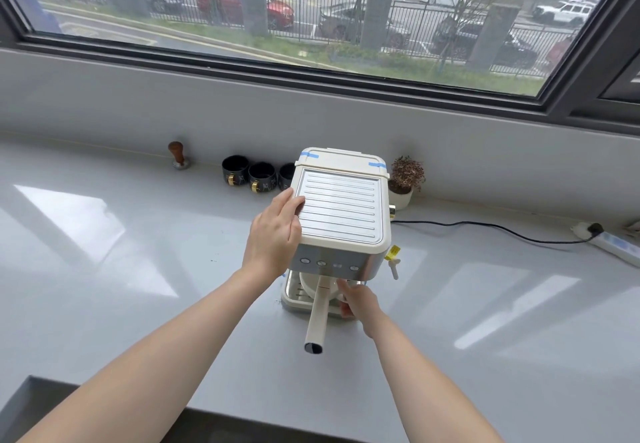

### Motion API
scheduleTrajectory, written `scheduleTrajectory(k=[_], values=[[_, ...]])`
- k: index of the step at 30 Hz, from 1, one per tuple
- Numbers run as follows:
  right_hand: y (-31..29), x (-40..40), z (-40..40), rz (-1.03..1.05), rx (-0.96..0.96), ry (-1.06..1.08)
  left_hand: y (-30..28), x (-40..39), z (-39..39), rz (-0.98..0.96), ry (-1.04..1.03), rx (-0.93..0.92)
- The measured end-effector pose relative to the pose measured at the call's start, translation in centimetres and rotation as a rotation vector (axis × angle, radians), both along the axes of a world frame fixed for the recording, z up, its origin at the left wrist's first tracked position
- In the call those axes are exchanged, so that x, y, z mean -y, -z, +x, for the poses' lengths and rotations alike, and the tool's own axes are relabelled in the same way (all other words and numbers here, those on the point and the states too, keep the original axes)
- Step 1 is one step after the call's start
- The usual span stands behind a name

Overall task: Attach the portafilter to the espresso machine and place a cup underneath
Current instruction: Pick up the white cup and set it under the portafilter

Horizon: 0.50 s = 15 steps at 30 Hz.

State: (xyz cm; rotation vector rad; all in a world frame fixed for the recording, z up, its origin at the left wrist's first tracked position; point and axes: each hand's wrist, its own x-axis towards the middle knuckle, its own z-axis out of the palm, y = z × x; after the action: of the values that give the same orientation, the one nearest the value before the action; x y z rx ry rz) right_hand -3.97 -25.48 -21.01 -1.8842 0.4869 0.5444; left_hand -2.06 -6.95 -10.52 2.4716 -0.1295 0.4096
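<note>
1. The machine [341, 220] stands at the centre of the frame on a grey counter [138, 269], below a wide window [277, 9]. It is cream with a ribbed metal top, a metal front band bearing four round buttons, and blue tape at both rear corners.
2. The portafilter [317, 314] sits under the front of the machine, its cream handle pointing toward the lower edge of the frame, with a dark end cap. Its head is mostly hidden beneath the machine.
3. The drip tray [292, 298] shows at the base, just left of the handle.
4. The left hand [275, 234] lies flat and open against the machine's left top edge, fingers spread over the rim and onto the ribbed plate; it grips nothing.
5. The right hand [358, 300] is just right of the handle, beneath the front panel, fingers curled. What it holds, if anything, cannot be told, as the palm side is hidden.
6. Three black cups [263, 177] stand in a row along the wall, upper left of the machine.
7. A tamper [179, 155] stands further left; a potted plant [403, 182] stands right of the machine.
</note>
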Motion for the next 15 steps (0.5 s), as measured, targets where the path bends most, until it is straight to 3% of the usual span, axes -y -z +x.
scheduleTrajectory(k=[15], values=[[0.3, 0.3, -0.8, 0.011, 0.114, 0.063, 0.4, -0.1, 0.2, -0.007, 0.008, 0.022]])
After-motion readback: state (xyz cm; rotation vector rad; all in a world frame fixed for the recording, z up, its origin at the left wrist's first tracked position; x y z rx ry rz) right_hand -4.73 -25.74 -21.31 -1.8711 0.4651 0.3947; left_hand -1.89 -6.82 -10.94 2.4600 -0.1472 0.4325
